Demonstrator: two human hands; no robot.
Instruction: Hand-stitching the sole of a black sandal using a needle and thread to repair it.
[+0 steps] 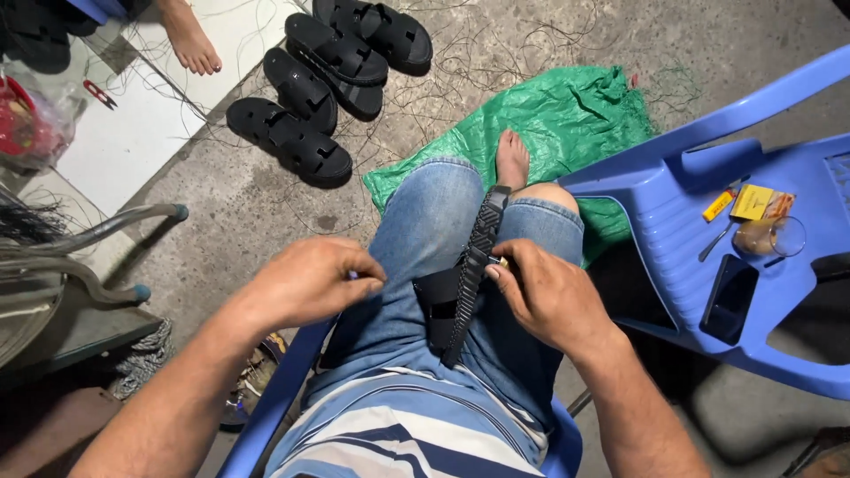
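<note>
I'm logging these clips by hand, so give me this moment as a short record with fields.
setting: person seated on a blue plastic chair, concrete floor
left hand: fingers pinched together above the thigh; what they pinch is too small to tell
right hand: touching a black sandal sole lying on edge on the lap
nearby chair: phone, glass, yellow packet
floor: four black sandals, green sheet, loose threads

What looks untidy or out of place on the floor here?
Loose dark threads lie scattered over the concrete around the black sandals, and the green plastic sheet under the bare foot is crumpled. Nothing looks spilled or broken.
</note>
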